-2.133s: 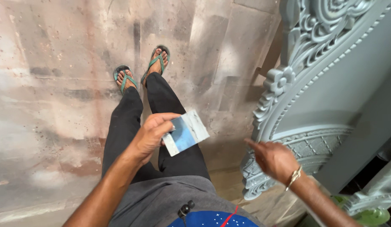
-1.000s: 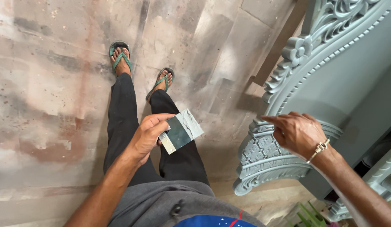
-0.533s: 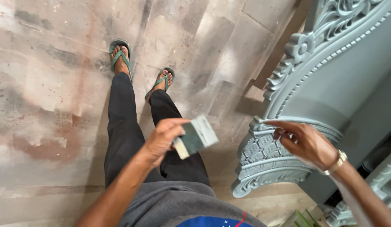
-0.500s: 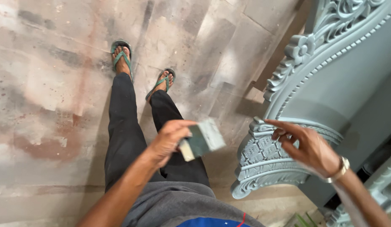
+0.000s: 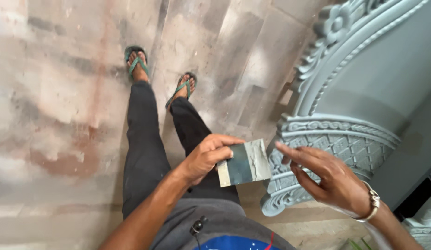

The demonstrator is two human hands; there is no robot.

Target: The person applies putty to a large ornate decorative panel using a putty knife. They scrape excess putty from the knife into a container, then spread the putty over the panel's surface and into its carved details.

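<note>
My left hand (image 5: 207,156) grips a small rectangular sheet of sandpaper (image 5: 245,163), dark grey-green with a pale worn patch, held flat at waist height above my legs. My right hand (image 5: 327,178) hovers just right of the sheet with its fingers spread, the fingertips close to the sheet's right edge, holding nothing. A metal bracelet sits on that wrist. Right behind my right hand stands a large carved panel (image 5: 345,88), painted pale grey-blue, with floral scrollwork and a lattice-patterned base.
I stand on a stained concrete floor (image 5: 62,92) in black trousers and green flip-flops (image 5: 135,61). The carved panel fills the right side. Green leaves (image 5: 356,243) and a dark gap beside the panel show at the bottom right.
My left hand has carried the sandpaper rightward toward the carved panel. My right hand has moved in from the panel until its fingertips are close to the sheet. I have stepped forward.
</note>
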